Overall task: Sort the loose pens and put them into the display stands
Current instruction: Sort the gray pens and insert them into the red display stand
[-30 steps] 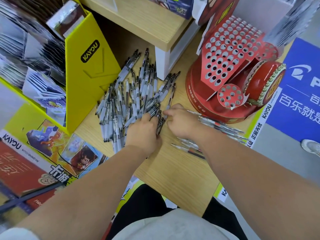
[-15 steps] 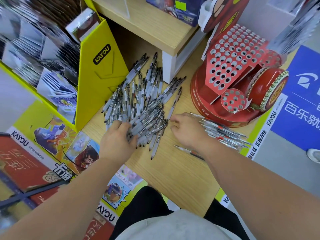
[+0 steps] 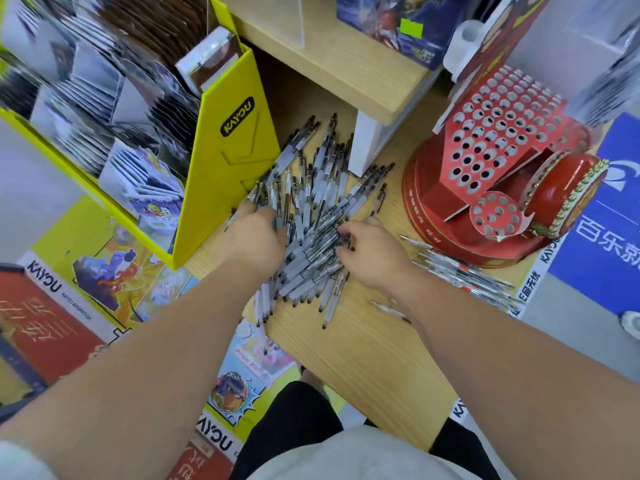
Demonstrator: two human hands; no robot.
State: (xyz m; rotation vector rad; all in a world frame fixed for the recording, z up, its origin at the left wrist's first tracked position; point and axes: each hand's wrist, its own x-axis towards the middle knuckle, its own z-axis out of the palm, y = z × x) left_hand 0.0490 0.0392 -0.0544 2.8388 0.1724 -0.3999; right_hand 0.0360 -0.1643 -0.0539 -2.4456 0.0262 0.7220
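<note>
Head camera looks down along my two bare arms to a wooden table top. My left hand lies knuckles up on the 9 o'clock edge of the pile of pens. Its fingertips are buried among the barrels, so I cannot tell if it grasps any. My right hand is at the 3 o'clock side of the same pile, fingers bent, the tips touching pens near the middle. Whether they pinch one or only press, I cannot tell. The two hands are near each other, with pens between them.

The pile is made of grey-clear pens with dark ends, crossing in many directions. It spreads toward 12 o'clock as far as the white shelf leg. At 6 o'clock of the pile, one overhanging pen reaches past the table edge. At 4 o'clock from my right hand lies a smaller bunch of pens with red parts, apart from the pile. A single pen lies just beside my right wrist.

At 2 o'clock stands the red display stand, its sloped face full of round holes, with a small holed disc and a red drum shape at its front. At 10 o'clock the yellow KAYOU card display stands just beside the pile. A raised wooden shelf is at 12 o'clock.
</note>
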